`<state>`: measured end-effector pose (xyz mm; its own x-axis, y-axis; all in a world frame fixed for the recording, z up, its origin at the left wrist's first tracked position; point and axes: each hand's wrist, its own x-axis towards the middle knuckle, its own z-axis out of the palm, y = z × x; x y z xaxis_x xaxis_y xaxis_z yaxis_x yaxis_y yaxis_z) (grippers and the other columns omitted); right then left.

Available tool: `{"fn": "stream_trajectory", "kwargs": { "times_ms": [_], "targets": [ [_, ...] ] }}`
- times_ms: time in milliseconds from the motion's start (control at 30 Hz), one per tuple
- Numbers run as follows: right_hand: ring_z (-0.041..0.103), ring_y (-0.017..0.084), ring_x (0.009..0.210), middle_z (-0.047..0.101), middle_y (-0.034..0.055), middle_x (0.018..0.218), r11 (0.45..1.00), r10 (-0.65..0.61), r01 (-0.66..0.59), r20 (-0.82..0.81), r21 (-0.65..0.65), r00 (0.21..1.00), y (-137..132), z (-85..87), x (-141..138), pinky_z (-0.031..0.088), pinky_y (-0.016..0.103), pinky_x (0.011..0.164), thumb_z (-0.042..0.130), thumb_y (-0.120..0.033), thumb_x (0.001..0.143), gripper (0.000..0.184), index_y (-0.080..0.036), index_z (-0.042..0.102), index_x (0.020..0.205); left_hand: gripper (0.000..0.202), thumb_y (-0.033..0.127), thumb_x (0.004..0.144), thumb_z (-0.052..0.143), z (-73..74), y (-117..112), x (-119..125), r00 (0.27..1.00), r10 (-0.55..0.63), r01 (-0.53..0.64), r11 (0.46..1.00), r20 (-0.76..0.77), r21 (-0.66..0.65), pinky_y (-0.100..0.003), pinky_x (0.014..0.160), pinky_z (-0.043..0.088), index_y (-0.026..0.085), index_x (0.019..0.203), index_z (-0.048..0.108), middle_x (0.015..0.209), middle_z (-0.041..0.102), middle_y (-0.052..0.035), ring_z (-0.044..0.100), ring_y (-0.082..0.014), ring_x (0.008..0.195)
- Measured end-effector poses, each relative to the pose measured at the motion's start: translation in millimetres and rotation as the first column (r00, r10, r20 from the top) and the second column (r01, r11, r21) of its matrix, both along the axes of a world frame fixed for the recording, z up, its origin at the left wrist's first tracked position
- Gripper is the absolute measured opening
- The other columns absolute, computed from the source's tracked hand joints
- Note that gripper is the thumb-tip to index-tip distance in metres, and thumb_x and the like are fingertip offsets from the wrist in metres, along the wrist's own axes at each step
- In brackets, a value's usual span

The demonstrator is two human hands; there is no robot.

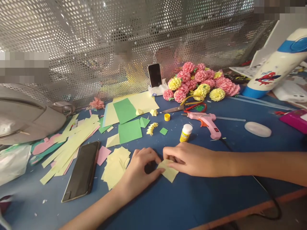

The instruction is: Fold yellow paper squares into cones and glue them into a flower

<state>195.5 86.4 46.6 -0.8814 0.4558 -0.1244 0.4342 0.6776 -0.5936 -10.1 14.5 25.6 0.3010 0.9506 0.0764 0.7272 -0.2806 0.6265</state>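
My left hand [141,171] and my right hand [192,158] meet over a small pale yellow paper square [169,172] lying on the blue table [192,201]. The fingers of both hands are curled and pressed onto the square's upper edge. A pile of similar yellow squares [116,166] lies just left of my left hand. A dark phone [82,171] lies flat further left.
A glue bottle [185,132] with its yellow cap [167,117] off, a pink glue gun [207,123], scissors [183,107], green sheets [128,119], yellow strips [69,145] and pink and yellow paper flowers [199,83] lie behind. A second phone [154,75] leans against the perforated metal wall.
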Motion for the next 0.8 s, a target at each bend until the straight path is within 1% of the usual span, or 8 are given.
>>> {"fn": "stream_trajectory", "kwargs": {
  "times_ms": [67, 133, 233, 367, 467, 567, 667, 800],
  "targets": [
    [0.051, 0.009, 0.054, 0.059, -0.0048, 0.063, 0.989, -0.031, 0.034, 0.024, -0.144, 0.999, -1, 0.1, 3, 0.029, 0.020, 0.051, 0.053, -0.020, 0.094, 0.011, -0.018, 0.051, 0.084, 0.009, 0.017, 0.086, 0.066, 1.2, 1, 1, 0.997, 0.038, -0.036, 0.999, 0.061, -0.038, -0.029, 0.073, 0.044, 0.020, 0.078, 0.063, 0.082, 0.067, 0.0035, 0.058, -0.0144, 0.075],
    [0.052, 0.009, 0.054, 0.059, -0.0049, 0.062, 0.989, -0.039, 0.048, 0.060, -0.140, 0.997, -2, -2.8, 6, 0.028, 0.021, 0.051, 0.055, -0.020, 0.092, 0.014, -0.018, 0.050, 0.079, 0.011, 0.015, 0.087, 0.063, 1.1, 2, 3, 0.992, 0.077, -0.073, 0.996, 0.097, -0.051, -0.029, 0.072, 0.044, 0.020, 0.077, 0.063, 0.078, 0.068, 0.0039, 0.057, -0.0144, 0.072],
    [0.057, 0.012, 0.065, 0.061, -0.0031, 0.071, 0.995, -0.033, 0.031, 0.023, 0.098, 0.999, -3, -13.5, 10, 0.029, 0.024, 0.056, 0.058, -0.020, 0.089, 0.014, -0.018, 0.052, 0.076, 0.013, 0.010, 0.085, 0.063, -1.4, 2, 5, 0.994, 0.080, -0.080, 0.997, 0.068, -0.005, -0.031, 0.075, 0.043, 0.020, 0.076, 0.062, 0.077, 0.068, 0.0051, 0.057, -0.0143, 0.072],
    [0.056, 0.014, 0.077, 0.062, -0.0010, 0.083, 0.943, 0.051, -0.011, -0.111, 0.333, 0.993, -3, -29.9, 16, 0.034, 0.026, 0.063, 0.058, -0.021, 0.093, 0.007, -0.019, 0.056, 0.086, 0.012, 0.010, 0.086, 0.062, -6.1, 2, 3, 0.999, -0.013, 0.018, 0.994, -0.048, 0.106, -0.033, 0.080, 0.039, 0.020, 0.080, 0.062, 0.082, 0.068, 0.0045, 0.058, -0.0144, 0.077],
    [0.054, 0.015, 0.078, 0.065, 0.0013, 0.087, 0.866, 0.187, -0.069, -0.192, 0.495, 0.963, -2, -35.5, 21, 0.038, 0.028, 0.067, 0.049, -0.019, 0.099, 0.014, -0.018, 0.060, 0.091, 0.017, 0.014, 0.096, 0.053, -8.9, -1, -2, 0.987, -0.122, 0.141, 0.967, -0.101, 0.211, -0.034, 0.082, 0.037, 0.021, 0.088, 0.065, 0.088, 0.070, 0.0018, 0.060, -0.0145, 0.080],
    [0.056, 0.014, 0.083, 0.070, 0.0021, 0.096, 0.740, 0.357, -0.123, -0.231, 0.661, 0.905, -3, -35.9, 26, 0.042, 0.028, 0.071, 0.040, -0.013, 0.103, 0.025, -0.017, 0.065, 0.103, 0.026, 0.018, 0.104, 0.040, -12.2, -8, -8, 0.973, -0.195, 0.222, 0.929, -0.119, 0.294, -0.035, 0.086, 0.036, 0.022, 0.101, 0.066, 0.097, 0.072, -0.0013, 0.061, -0.0151, 0.085],
    [0.059, 0.014, 0.089, 0.072, 0.0033, 0.105, 0.671, 0.430, -0.138, -0.231, 0.728, 0.873, -3, -35.4, 30, 0.045, 0.030, 0.073, 0.038, -0.014, 0.104, 0.029, -0.014, 0.066, 0.115, 0.031, 0.020, 0.106, 0.036, -17.4, -15, -12, 0.965, -0.202, 0.251, 0.895, -0.166, 0.369, -0.037, 0.090, 0.035, 0.020, 0.109, 0.066, 0.103, 0.073, -0.0034, 0.061, -0.0164, 0.089],
    [0.061, 0.015, 0.089, 0.073, 0.0036, 0.110, 0.682, 0.448, -0.169, -0.225, 0.711, 0.865, -2, -35.4, 30, 0.048, 0.030, 0.072, 0.036, -0.014, 0.104, 0.033, -0.013, 0.067, 0.115, 0.032, 0.016, 0.105, 0.036, -23.6, -19, -14, 0.957, -0.182, 0.272, 0.830, -0.225, 0.488, -0.037, 0.093, 0.036, 0.017, 0.112, 0.067, 0.105, 0.073, -0.0046, 0.061, -0.0174, 0.092]
  ]
}}
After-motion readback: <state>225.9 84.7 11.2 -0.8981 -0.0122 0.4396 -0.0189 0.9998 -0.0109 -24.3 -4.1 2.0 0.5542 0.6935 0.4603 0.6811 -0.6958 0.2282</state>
